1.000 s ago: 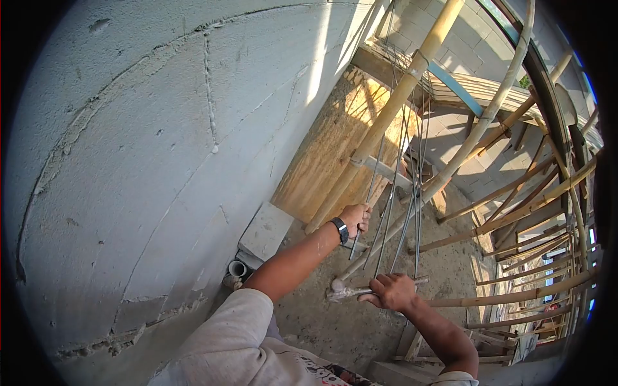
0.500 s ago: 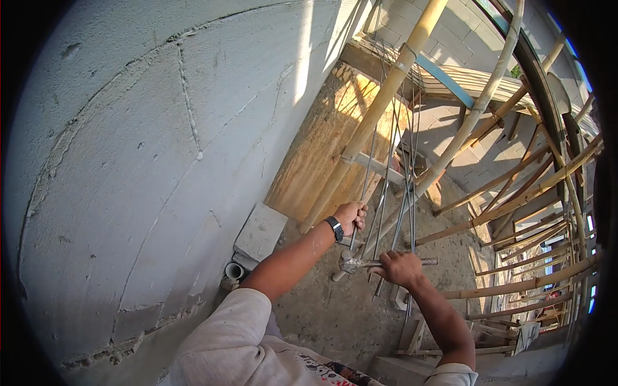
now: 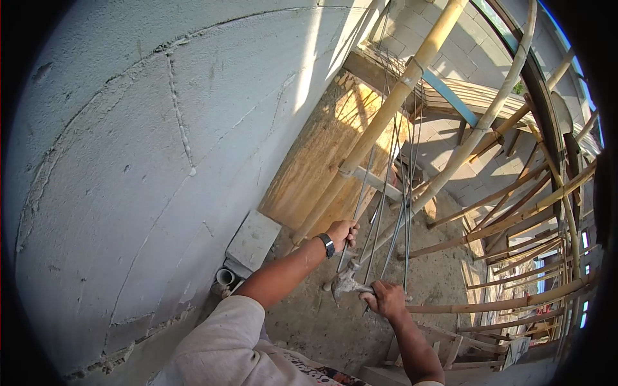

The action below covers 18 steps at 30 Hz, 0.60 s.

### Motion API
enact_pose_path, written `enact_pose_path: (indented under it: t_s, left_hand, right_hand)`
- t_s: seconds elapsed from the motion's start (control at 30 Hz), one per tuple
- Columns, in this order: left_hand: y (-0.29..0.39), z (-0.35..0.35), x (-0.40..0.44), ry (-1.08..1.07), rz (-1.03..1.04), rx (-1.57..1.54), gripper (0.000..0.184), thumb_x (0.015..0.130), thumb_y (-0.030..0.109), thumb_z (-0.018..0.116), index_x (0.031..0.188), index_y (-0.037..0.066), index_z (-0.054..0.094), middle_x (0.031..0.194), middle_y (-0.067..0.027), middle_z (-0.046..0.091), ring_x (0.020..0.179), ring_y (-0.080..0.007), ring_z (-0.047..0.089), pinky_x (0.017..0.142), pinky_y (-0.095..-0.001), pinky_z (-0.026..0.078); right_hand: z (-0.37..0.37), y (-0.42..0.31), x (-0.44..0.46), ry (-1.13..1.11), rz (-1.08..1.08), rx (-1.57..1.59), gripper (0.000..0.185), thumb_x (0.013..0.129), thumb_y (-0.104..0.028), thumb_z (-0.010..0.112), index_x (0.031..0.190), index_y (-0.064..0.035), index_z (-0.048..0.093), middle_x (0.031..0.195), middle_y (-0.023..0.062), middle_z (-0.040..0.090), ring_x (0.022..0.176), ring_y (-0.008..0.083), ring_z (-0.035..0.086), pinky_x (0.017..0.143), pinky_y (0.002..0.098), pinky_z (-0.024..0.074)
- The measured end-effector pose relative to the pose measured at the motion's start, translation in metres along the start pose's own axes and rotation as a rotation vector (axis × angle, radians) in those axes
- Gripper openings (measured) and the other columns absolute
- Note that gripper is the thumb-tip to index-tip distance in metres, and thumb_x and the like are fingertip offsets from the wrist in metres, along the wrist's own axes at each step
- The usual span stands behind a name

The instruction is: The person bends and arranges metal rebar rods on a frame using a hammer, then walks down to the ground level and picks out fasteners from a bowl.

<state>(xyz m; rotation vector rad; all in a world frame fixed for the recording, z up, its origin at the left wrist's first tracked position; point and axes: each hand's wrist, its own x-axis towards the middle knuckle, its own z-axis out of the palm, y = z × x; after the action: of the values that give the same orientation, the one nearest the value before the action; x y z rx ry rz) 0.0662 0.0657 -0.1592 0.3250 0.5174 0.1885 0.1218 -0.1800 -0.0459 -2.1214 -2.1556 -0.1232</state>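
Basically, left hand (image 3: 342, 234) grips thin grey metal rod (image 3: 363, 191); right hand (image 3: 388, 300) is clenched round grey metal hammer (image 3: 348, 284), its head near the rod's lower end. Likely rod-steadying, hammer-positioning step; next move calls for careful aim.

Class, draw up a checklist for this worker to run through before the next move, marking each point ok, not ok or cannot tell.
1. Rod steadied: ok; the left hand is closed around a thin metal rod.
2. Tool secure: ok; the right hand grips the hammer by its handle.
3. Hammer head clear of the fingers: cannot tell; it appears just below the left hand, but depth is unclear.
4. Gloves worn: not ok; both hands are bare.
5. Wrists free of accessories: not ok; a dark watch sits on the left wrist.
6. Eye protection: cannot tell; the face is out of view.
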Motion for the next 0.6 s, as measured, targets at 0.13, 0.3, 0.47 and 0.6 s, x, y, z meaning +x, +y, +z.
enact_pose_path:
  t_s: [0.13,0.3,0.47,0.6]
  left_hand:
    - [-0.016,-0.014,0.013,0.026,0.074,0.039,0.020,0.101,0.029,0.048,0.091,0.012,0.054,0.064,0.0065,0.042,0.051,-0.0079,0.037,0.050,-0.0278,0.035]
    - [-0.041,-0.012,0.038,0.046,0.147,0.144,0.027,0.101,0.038,0.050,0.086,0.016,0.051,0.060,0.0098,0.036,0.047,-0.0049,0.032,0.041,-0.0237,0.026]
    - [-0.067,-0.039,0.059,0.207,0.294,0.249,0.031,0.100,0.041,0.051,0.086,0.014,0.056,0.058,0.0091,0.036,0.043,-0.0043,0.032,0.038,-0.0240,0.026]
    - [-0.069,-0.054,0.067,0.203,0.298,0.231,0.034,0.100,0.041,0.050,0.086,0.011,0.058,0.055,0.0063,0.039,0.039,-0.0066,0.035,0.035,-0.0264,0.028]
  right_hand:
    - [0.025,-0.032,-0.024,-0.097,0.205,0.084,0.043,0.087,-0.050,0.068,0.075,-0.0092,0.060,0.061,0.0128,0.061,0.055,0.0347,0.063,0.049,0.0437,0.0472]
    - [0.072,-0.058,-0.066,-0.069,0.552,0.251,0.044,0.089,-0.049,0.065,0.077,-0.0062,0.063,0.060,0.0183,0.059,0.058,0.0418,0.061,0.051,0.0478,0.0463]
    - [0.088,-0.083,-0.090,-0.054,0.784,0.394,0.044,0.091,-0.045,0.063,0.077,-0.0038,0.063,0.061,0.0215,0.058,0.061,0.0446,0.060,0.054,0.0485,0.0452]
    - [0.094,-0.094,-0.103,-0.118,0.868,0.405,0.049,0.090,-0.053,0.062,0.079,-0.0053,0.065,0.061,0.0210,0.060,0.063,0.0443,0.062,0.056,0.0498,0.0476]
